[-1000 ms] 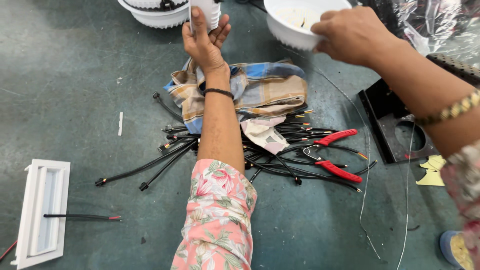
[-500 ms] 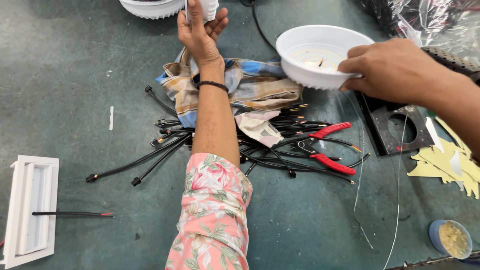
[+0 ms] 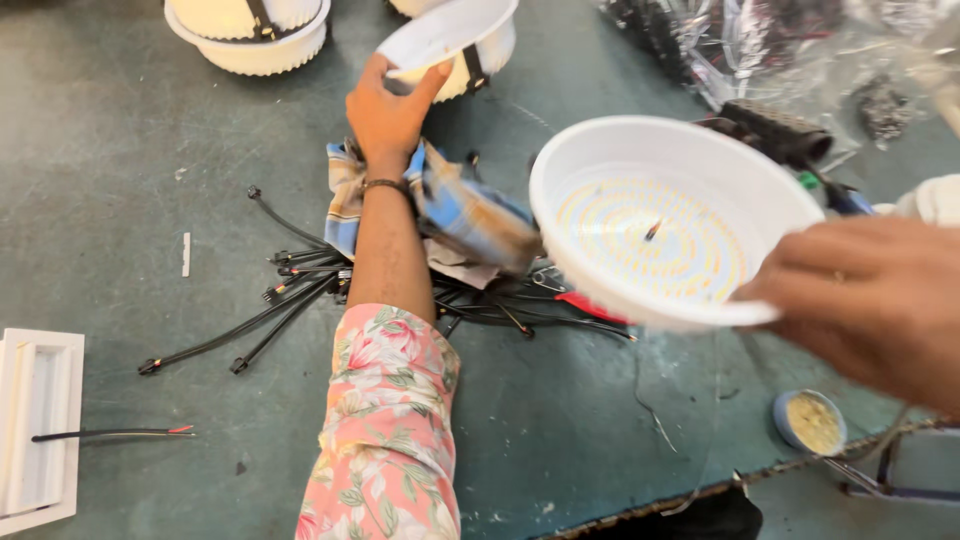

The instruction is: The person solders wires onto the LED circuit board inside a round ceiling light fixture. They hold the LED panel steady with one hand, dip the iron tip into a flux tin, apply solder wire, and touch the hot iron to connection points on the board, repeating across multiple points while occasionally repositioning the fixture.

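Note:
My right hand (image 3: 880,300) grips the rim of a round white lamp housing (image 3: 670,220), held tilted above the table so its ring of small yellow diodes faces me. My left hand (image 3: 390,105), arm in a floral sleeve, reaches to the far side and holds the edge of a white round cover (image 3: 445,35) that rests on another white lamp body. Under my left forearm lies a crumpled blue plaid cloth (image 3: 470,210) on a heap of black cables (image 3: 290,290). Red plier handles (image 3: 590,305) peek out below the held housing.
Another white lamp (image 3: 250,30) stands at the far left. A white rectangular frame (image 3: 35,430) with a thin red-tipped wire (image 3: 110,433) lies at the left edge. A small blue tin of paste (image 3: 810,422) sits near the front right. Clear plastic bags (image 3: 760,50) fill the far right.
My right hand has lifted the white housing off the table and brought it nearer, tilted toward me. My left hand has moved onto the white cover at the far side.

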Available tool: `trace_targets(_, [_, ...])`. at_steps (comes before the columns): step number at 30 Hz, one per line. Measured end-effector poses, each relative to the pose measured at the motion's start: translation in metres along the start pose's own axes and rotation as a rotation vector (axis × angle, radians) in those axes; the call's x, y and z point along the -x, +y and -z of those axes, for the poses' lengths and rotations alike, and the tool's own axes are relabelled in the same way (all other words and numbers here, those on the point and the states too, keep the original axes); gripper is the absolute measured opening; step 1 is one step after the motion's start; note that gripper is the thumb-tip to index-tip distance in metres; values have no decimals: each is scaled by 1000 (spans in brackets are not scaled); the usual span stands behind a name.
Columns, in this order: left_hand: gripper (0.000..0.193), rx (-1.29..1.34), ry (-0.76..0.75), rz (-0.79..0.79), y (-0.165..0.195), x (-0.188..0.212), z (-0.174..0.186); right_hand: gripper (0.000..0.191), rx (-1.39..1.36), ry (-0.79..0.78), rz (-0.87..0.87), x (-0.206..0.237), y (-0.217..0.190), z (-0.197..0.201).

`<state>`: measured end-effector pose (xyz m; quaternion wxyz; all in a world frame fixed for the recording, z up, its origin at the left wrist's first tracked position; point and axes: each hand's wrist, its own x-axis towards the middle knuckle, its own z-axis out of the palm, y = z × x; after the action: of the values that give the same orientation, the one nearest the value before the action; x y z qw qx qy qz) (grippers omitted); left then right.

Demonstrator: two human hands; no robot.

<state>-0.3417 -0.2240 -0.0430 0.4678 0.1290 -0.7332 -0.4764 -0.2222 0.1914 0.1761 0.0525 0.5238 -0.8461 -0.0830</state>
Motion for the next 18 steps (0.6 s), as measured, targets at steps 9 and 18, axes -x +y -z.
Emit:
trace_targets(9, [64, -217, -215, -105, 55, 8, 35, 11, 67, 278, 131, 25, -39, -17])
trace_targets(18, [61, -624, -889, -35, 123, 142, 93, 14, 99, 785, 159, -46, -21, -24])
